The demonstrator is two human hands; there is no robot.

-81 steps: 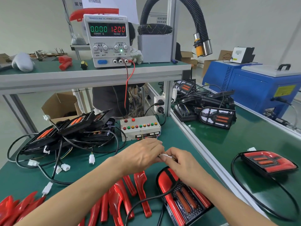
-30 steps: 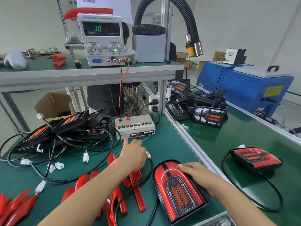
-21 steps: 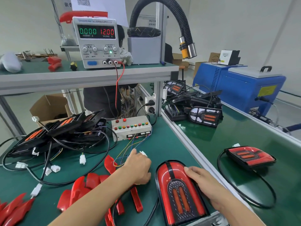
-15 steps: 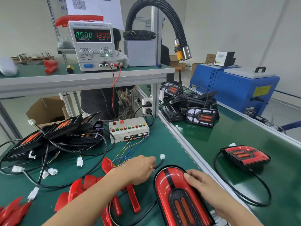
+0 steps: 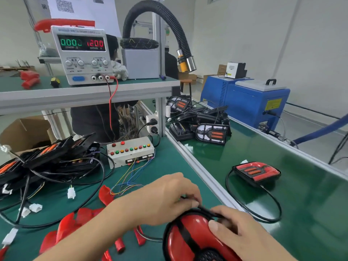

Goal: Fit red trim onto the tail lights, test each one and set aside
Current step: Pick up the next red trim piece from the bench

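Head view. One tail light [image 5: 190, 240] with red trim fitted lies at the near edge of the green bench [image 5: 169, 166], partly cut off by the frame. The right hand [image 5: 239, 236] rests on its top, fingers curved over the rim. The left hand [image 5: 167, 198] is curled at the light's upper edge, fingertips pinching what looks like its black cable [image 5: 209, 211]; the exact hold is hidden. The cable seems free of the test box [image 5: 130, 154], so I judge this unit tested and about to be set aside.

Done: one trimmed light [image 5: 257, 172] lies on the green belt [image 5: 310, 204] to the right, cable looped beside it. Left: a pile of untrimmed black lights [image 5: 47, 159] on the bench's left, and loose red trim pieces [image 5: 69, 225] near the front. The power supply [image 5: 82, 53] reads zero current.

The light in hand is glossy red, with a dark centre grille.
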